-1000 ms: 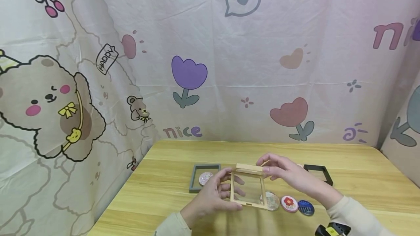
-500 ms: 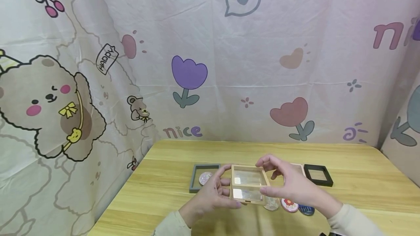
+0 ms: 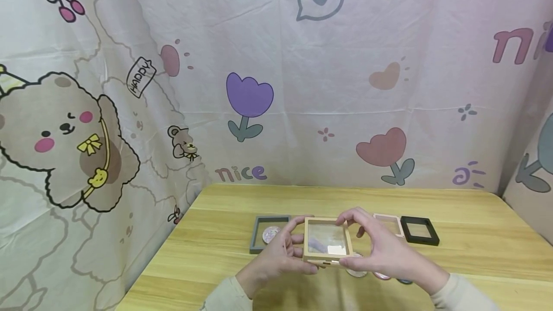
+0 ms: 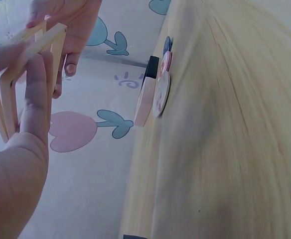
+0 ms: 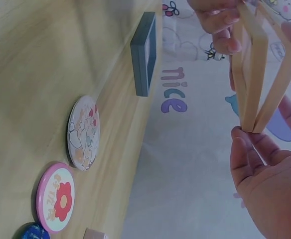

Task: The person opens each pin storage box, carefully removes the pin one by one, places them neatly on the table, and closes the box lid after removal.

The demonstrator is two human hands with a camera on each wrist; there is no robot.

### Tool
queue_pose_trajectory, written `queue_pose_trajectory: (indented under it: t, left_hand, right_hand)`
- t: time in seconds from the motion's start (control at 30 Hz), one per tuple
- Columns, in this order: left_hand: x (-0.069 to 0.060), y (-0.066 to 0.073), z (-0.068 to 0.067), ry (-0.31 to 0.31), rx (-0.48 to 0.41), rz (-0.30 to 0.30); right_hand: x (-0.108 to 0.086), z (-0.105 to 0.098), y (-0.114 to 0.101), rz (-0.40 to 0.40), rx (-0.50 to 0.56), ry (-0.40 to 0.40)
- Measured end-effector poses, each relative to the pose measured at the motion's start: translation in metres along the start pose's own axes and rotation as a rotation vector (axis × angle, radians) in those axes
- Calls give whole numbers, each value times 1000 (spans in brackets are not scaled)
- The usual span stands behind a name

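Both hands hold a square, light wood-coloured display frame (image 3: 327, 256) with clear panes, raised above the table. My left hand (image 3: 278, 258) grips its left side, thumb at the lower edge. At the opposite side, my right hand (image 3: 380, 248) pinches it between thumb and fingers. The right wrist view shows the hinged halves (image 5: 255, 74) joined at one edge and spread in a narrow V. Below lie a round patterned badge (image 5: 83, 134), a pink-rimmed badge with a red flower (image 5: 56, 199) and a dark blue badge (image 5: 33, 231), mostly hidden in the head view by my right hand.
A grey frame (image 3: 252, 236) lies behind my left hand, with a round pale badge (image 3: 270, 234) on it. Behind my right hand are a pale pink frame (image 3: 390, 223) and a black frame (image 3: 427, 240). A printed cloth (image 3: 311, 157) hangs behind the wooden table (image 3: 194, 244).
The frame's upper half has swung down toward the lower half, narrowing the gap. My right hand has lowered its thumb side with it. My left hand has stayed nearly in place.
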State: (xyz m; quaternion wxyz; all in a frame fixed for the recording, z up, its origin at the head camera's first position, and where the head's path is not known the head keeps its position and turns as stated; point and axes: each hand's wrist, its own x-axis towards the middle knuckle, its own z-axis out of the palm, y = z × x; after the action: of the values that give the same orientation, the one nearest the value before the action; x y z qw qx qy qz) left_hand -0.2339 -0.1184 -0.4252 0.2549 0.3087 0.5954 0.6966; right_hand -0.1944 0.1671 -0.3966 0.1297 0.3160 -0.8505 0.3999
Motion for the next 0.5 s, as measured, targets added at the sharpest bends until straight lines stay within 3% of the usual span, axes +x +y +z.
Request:
queue_pose_trajectory:
  t: [0.23,0.5]
  left_hand:
    - [-2,0,-2,-44,-95,7]
    - [2,1,3,101,10,-11]
  right_hand:
    - [-1,0,4,-38,-45,25]
    - [-3,1,7,-22,-73,47]
